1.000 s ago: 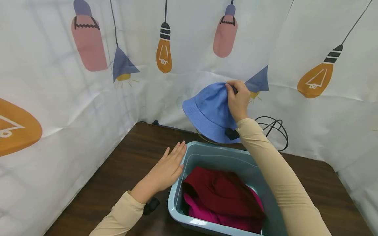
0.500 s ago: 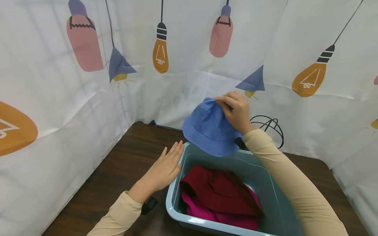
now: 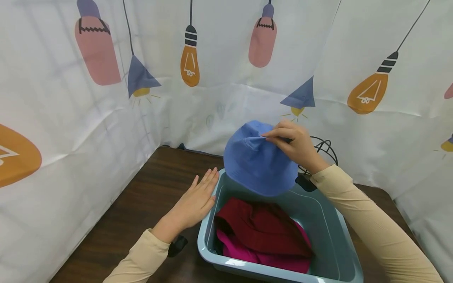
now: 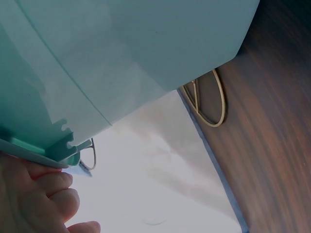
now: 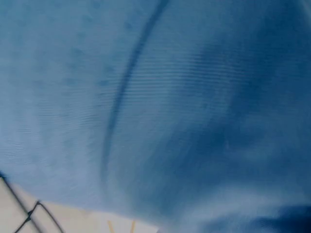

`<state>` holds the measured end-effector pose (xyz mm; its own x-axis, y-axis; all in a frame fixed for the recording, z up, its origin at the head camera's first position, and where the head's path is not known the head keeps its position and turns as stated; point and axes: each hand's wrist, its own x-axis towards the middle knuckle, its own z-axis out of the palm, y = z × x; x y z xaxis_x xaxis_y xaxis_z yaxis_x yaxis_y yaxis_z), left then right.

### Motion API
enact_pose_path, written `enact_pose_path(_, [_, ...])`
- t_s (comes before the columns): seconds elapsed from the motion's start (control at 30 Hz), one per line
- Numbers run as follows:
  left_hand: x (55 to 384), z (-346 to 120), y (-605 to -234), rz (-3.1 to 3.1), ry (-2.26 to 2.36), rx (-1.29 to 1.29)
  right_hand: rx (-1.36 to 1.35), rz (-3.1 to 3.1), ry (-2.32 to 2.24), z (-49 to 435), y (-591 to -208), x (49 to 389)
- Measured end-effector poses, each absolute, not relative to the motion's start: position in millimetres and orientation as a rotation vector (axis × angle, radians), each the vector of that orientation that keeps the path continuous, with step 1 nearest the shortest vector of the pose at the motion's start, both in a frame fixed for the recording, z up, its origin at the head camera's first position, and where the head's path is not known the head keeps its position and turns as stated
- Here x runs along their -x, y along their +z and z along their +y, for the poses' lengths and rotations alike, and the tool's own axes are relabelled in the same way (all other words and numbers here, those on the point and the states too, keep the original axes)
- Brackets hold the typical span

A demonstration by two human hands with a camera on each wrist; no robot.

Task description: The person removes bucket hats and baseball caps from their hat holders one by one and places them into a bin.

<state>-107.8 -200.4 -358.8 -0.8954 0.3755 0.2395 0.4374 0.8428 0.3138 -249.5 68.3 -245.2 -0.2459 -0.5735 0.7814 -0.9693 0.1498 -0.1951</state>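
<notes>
A blue bucket hat (image 3: pixel 258 169) hangs over the far end of a grey-blue plastic bin (image 3: pixel 207 251). My right hand (image 3: pixel 295 141) pinches the hat by its crown, and the brim spreads out below. In the right wrist view the blue cloth of the hat (image 5: pixel 146 107) fills nearly everything. My left hand (image 3: pixel 194 204) lies with straight fingers along the bin's left rim; the left wrist view shows its fingers (image 4: pixel 53 189) under the rim's edge. Inside the bin a dark red hat (image 3: pixel 263 228) rests on a bright pink cloth item (image 3: pixel 244 251), which it partly hides.
The bin stands on a dark wood table (image 3: pixel 134 212). Behind the right hand is a black wire frame (image 3: pixel 329 151). In the left wrist view a tan wire loop (image 4: pixel 218 107) lies beside the bin. White printed fabric (image 3: pixel 219 70) hangs at the back and left.
My right hand has lowered and brought the blue hat nearer, from behind the bin to above its far end, tipping the crown toward me. The left hand stays on the rim.
</notes>
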Motion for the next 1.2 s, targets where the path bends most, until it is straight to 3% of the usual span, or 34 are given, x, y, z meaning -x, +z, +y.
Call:
enact_pose_path(0.63, [109, -201, -360, -2.852, -0.572, 0.633, -1.765, -1.785, 1.152, 101, -266, 201])
enact_pose_path(0.93, [111, -199, -360, -2.855, -0.581, 0.63, -1.996, -1.76, 0.929, 108, -280, 169])
enact_pose_path(1.2, [111, -198, -360, -2.862, -0.592, 0.623, -1.702, -1.865, 0.89, 120, -296, 164])
